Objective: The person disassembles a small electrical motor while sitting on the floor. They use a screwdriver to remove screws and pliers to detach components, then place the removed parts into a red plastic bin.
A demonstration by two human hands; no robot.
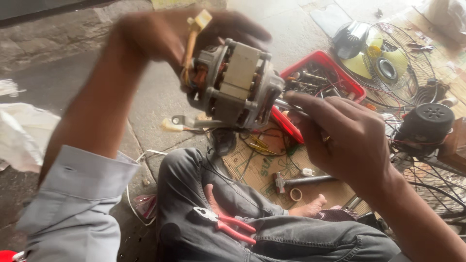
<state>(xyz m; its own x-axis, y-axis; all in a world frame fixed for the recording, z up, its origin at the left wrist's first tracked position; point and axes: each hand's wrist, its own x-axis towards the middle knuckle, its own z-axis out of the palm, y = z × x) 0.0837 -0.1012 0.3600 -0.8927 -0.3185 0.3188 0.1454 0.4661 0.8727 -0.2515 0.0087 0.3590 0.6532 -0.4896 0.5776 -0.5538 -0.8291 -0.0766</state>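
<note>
My left hand (165, 34) grips a grey electric fan motor (238, 85) from behind, holding it up in the air; copper windings and yellow wires with a cream connector (199, 22) show at its left end. My right hand (344, 136) pinches the thin metal shaft (286, 106) that sticks out of the motor's right end. Loose wires with a small connector (172, 125) hang below the motor. Red-handled pliers (228, 225) lie on my grey trouser leg.
A red tray (357, 90) of tools and small parts sits on the concrete floor behind the motor. Wire fan guards (388, 63), a black motor cover (427, 121), a hammer (301, 180), a tape roll (295, 194) and cardboard lie at right. White plastic bag (22, 136) at left.
</note>
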